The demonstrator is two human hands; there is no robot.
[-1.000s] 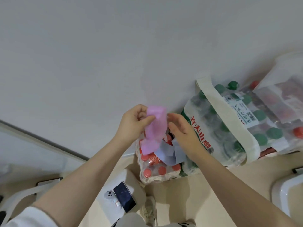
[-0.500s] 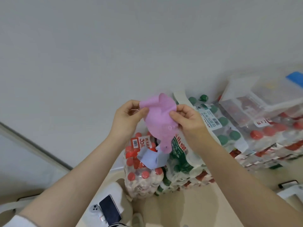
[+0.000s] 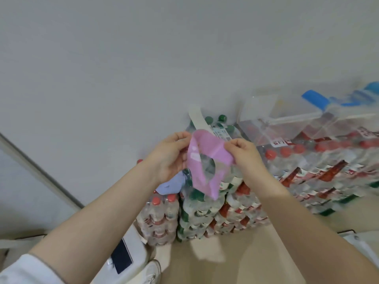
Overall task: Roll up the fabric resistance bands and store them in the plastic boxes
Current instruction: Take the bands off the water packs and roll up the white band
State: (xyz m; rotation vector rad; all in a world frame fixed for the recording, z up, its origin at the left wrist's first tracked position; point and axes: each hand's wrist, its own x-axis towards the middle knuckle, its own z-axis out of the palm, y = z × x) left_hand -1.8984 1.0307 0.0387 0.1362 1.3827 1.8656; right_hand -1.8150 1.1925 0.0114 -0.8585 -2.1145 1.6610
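Spreading pink band wider than before

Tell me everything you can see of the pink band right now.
The pink band is a soft, flat fabric loop, held up in the air and hanging open, so the bottle packs show through its middle. The left hand pinches its left top edge, the right hand its right. A pale patch sits near the left fold. It is not rolled.

The light is soft and even, fairly bright, and the white wall shows no glare. Soft shadows fall on the floor below the forearms. The plastic boxes at far right are motion-blurred, and lines bend near the edges.
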